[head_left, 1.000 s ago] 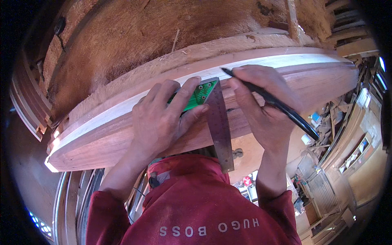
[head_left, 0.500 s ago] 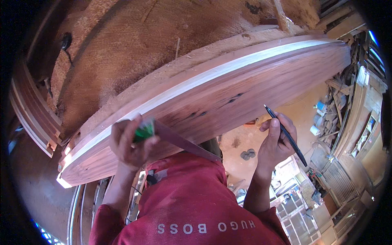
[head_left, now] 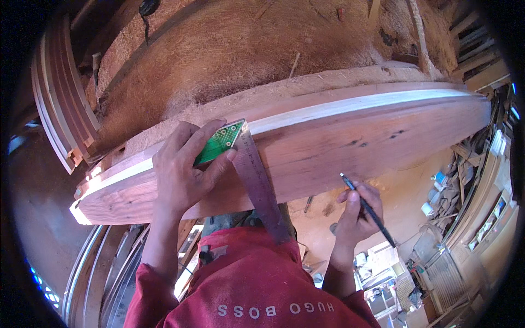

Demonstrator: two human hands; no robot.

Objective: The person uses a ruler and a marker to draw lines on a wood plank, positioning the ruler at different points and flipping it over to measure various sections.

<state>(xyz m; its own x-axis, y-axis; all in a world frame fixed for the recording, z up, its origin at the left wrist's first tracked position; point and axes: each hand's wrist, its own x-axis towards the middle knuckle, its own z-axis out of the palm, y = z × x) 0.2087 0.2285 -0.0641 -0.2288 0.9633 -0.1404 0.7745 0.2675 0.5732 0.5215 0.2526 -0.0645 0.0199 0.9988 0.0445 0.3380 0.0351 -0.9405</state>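
Note:
My left hand [head_left: 183,167] grips the green handle of a try square [head_left: 221,143] at the pale far edge of a long reddish wooden board [head_left: 333,145]. The square's metal blade lies across the board's face and sticks out past its near edge toward my red shirt. On the right, my right hand [head_left: 358,213] pinches a dark pen [head_left: 374,217]. Its tip points up and left, close to the board's near edge. Part of the handle is hidden under my left fingers.
Beneath the board is a bench [head_left: 202,104] covered in sawdust. Dark-and-light wooden strips [head_left: 63,98] are stacked at the far left, and more lengths of timber [head_left: 98,273] stand at the lower left. Off to the right are a white cup [head_left: 428,209] and wood scraps [head_left: 459,188].
My left hand has brought the try square against the board's far edge, its blade turning to lie across the face. My right hand has dropped lower with the pen. The view has shifted.

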